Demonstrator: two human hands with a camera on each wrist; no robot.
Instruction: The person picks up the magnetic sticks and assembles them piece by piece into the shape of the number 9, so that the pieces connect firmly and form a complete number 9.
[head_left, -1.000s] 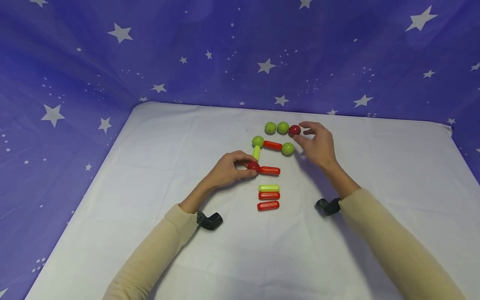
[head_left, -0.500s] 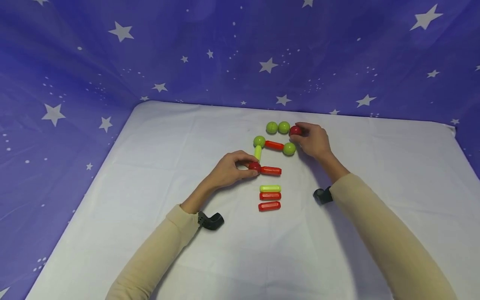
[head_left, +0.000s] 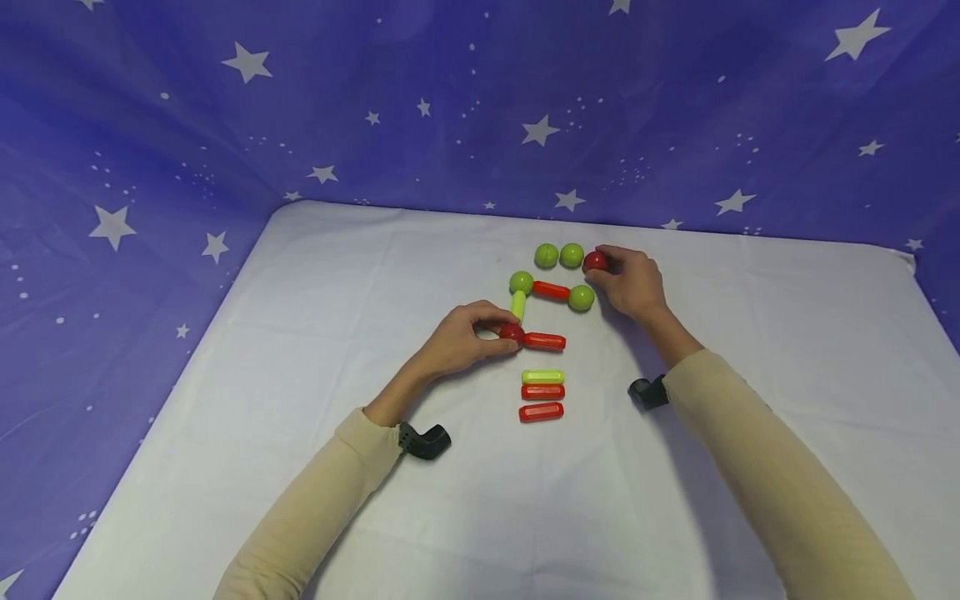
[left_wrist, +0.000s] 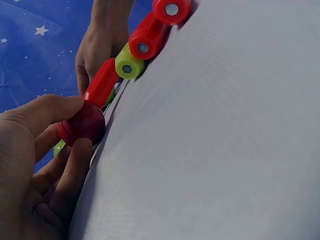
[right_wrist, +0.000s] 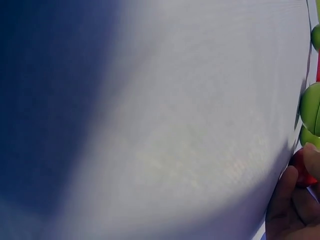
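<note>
The right hand pinches a glossy red ball at the far side, just right of a shiny green ball. Nearer and leftward, the left hand grips a second glossy red ball; its faceted red plastic rod points right, bare end near-left of the right hand's ball.

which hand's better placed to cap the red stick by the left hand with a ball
The right hand, probably: it grips the far red ball, on the bare-end side of the red stick. The left hand pinches the near red ball at the other end, so could steady it.
</note>
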